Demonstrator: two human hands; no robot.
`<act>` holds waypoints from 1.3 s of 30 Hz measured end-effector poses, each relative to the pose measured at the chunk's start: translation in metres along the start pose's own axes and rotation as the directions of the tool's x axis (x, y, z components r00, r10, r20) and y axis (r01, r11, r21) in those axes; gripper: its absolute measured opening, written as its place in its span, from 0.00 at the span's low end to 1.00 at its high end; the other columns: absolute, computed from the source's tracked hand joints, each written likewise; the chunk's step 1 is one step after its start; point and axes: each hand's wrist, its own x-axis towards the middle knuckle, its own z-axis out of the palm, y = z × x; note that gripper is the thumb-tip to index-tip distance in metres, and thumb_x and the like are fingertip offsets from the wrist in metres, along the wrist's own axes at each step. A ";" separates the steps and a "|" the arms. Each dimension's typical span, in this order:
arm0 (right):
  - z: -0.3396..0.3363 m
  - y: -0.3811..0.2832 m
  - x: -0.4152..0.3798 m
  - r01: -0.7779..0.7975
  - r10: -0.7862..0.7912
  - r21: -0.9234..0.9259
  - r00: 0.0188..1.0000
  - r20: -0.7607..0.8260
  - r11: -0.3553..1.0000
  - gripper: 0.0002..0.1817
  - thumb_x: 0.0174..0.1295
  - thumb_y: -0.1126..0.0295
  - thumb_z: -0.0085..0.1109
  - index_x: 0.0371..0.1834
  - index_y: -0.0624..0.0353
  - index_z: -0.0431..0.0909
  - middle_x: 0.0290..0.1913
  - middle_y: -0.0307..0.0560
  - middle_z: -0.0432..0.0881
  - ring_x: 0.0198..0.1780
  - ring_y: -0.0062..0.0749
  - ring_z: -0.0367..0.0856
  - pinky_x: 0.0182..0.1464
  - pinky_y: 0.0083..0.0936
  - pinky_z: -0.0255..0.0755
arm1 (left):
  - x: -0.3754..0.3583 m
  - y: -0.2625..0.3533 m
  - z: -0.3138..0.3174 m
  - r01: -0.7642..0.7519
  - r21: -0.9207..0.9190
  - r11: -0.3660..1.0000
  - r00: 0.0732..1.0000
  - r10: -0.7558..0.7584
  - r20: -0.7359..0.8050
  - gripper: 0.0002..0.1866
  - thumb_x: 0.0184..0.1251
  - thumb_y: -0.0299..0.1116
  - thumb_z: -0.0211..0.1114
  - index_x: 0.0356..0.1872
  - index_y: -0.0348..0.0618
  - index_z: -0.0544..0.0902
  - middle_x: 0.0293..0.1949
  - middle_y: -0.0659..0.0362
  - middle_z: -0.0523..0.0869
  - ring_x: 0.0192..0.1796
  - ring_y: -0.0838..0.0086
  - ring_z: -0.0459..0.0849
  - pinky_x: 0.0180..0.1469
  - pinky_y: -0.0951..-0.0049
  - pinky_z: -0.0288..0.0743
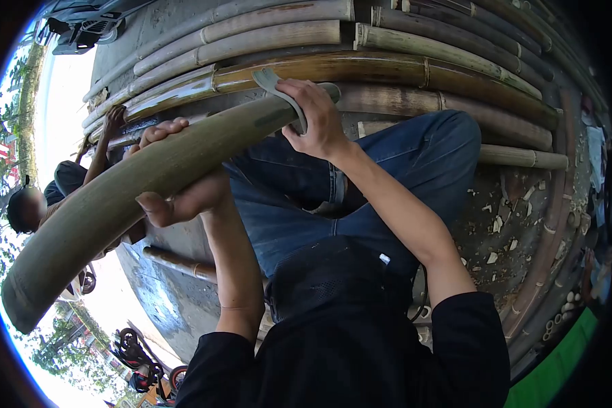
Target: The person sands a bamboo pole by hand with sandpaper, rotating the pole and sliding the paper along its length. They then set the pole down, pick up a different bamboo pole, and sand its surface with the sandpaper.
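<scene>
A thick greenish bamboo pole [149, 170] slants across the view from lower left, held up over my lap. My left hand [196, 194] is wrapped round it from below, thumb on the near side and fingertips showing over the far side. Near the pole's far end, my right hand [314, 121] grips a grey-green sheet that looks like sandpaper [268, 79], folded over the pole. One loose edge of the sheet sticks up beyond my fingers. The palm side of my right hand is partly hidden.
Several bamboo poles [272, 39] lie side by side ahead, one of them wet and glossy brown [319, 70]. A co-worker [68, 180] crouches at the left, a hand near the poles. Bamboo chips [496, 224] litter the ground at right; motorbikes [139, 364] stand lower left.
</scene>
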 end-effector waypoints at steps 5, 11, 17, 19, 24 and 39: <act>-0.006 0.013 -0.008 -0.004 0.004 -0.016 1.000 -0.023 1.000 0.39 0.47 0.74 0.77 0.67 0.55 0.73 0.63 0.55 0.82 0.63 0.55 0.81 0.67 0.49 0.74 | 0.002 0.016 0.034 0.061 0.261 0.963 0.998 -0.058 -0.019 0.33 0.64 0.47 0.64 0.65 0.39 0.68 0.47 0.43 0.86 0.51 0.52 0.88 0.61 0.51 0.81; -0.013 0.026 -0.009 -0.124 0.123 0.027 0.992 0.038 0.992 0.43 0.45 0.65 0.79 0.69 0.56 0.71 0.65 0.56 0.80 0.64 0.56 0.79 0.67 0.50 0.73 | 0.008 0.013 0.032 0.025 0.184 0.983 0.999 -0.031 0.032 0.29 0.60 0.35 0.66 0.62 0.39 0.69 0.43 0.48 0.84 0.49 0.57 0.88 0.62 0.51 0.80; -0.005 -0.020 0.007 0.051 -0.050 0.118 0.999 -0.005 0.992 0.45 0.42 0.66 0.75 0.69 0.55 0.69 0.62 0.53 0.79 0.61 0.56 0.78 0.69 0.54 0.69 | 0.010 0.016 0.009 0.080 0.123 0.989 0.995 -0.087 0.051 0.28 0.58 0.35 0.64 0.62 0.43 0.71 0.43 0.49 0.84 0.48 0.57 0.87 0.62 0.49 0.77; 0.001 0.025 -0.018 0.001 0.000 0.054 1.000 -0.009 0.999 0.45 0.42 0.66 0.74 0.70 0.56 0.69 0.64 0.55 0.78 0.64 0.58 0.77 0.71 0.54 0.67 | 0.013 0.012 0.004 0.072 0.096 0.993 0.994 -0.079 0.080 0.28 0.58 0.35 0.64 0.62 0.43 0.71 0.44 0.49 0.84 0.48 0.57 0.87 0.62 0.48 0.77; 0.004 0.028 -0.023 -0.200 0.200 -0.017 0.980 -0.009 0.980 0.44 0.43 0.66 0.73 0.70 0.58 0.69 0.65 0.58 0.78 0.67 0.59 0.76 0.73 0.55 0.66 | 0.014 0.011 -0.001 0.064 0.031 0.997 0.988 -0.067 0.138 0.28 0.58 0.35 0.64 0.62 0.44 0.72 0.44 0.49 0.85 0.49 0.57 0.87 0.63 0.48 0.75; -0.005 0.002 -0.013 -0.157 0.156 0.011 0.987 0.026 0.988 0.46 0.43 0.69 0.72 0.72 0.56 0.67 0.69 0.56 0.75 0.73 0.56 0.71 0.80 0.57 0.60 | 0.021 0.003 0.000 0.097 -0.060 0.993 0.949 -0.074 0.307 0.32 0.55 0.34 0.64 0.65 0.46 0.72 0.47 0.50 0.84 0.50 0.57 0.85 0.62 0.47 0.74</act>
